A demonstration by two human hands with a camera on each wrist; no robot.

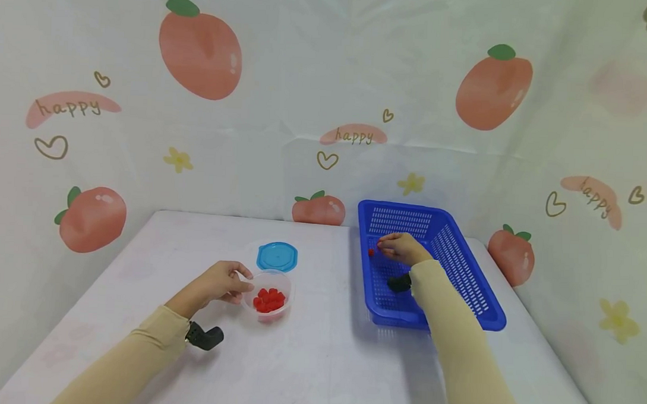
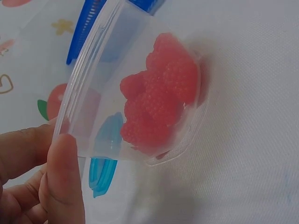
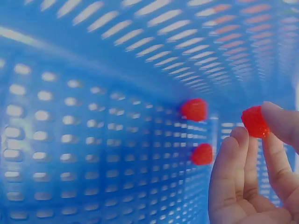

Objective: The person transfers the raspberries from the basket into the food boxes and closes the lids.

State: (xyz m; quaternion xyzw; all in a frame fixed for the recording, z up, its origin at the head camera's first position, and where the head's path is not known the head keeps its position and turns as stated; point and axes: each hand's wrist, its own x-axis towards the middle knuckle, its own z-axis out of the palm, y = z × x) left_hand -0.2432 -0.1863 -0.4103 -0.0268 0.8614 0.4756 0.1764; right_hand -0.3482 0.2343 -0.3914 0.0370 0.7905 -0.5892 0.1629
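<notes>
My left hand point(image 1: 225, 283) pinches the rim of a clear plastic tub point(image 2: 110, 60) between thumb and fingers. Several red raspberries point(image 2: 159, 98) are piled in the bottom of the tub, which stands on the table. Inside the blue basket point(image 1: 366, 287), my right hand point(image 1: 403, 249) holds one raspberry point(image 3: 255, 122) between thumb and fingertips. In the right wrist view, two more raspberries lie in the basket, an upper raspberry point(image 3: 194, 110) and a lower raspberry point(image 3: 202, 154), both apart from the hand.
Just behind the tub a blue lid point(image 1: 277, 257) lies on the white table point(image 1: 317, 368). The basket has slotted, raised walls and stands at the right of the table. A printed cloth point(image 1: 273, 105) hangs behind and at the sides.
</notes>
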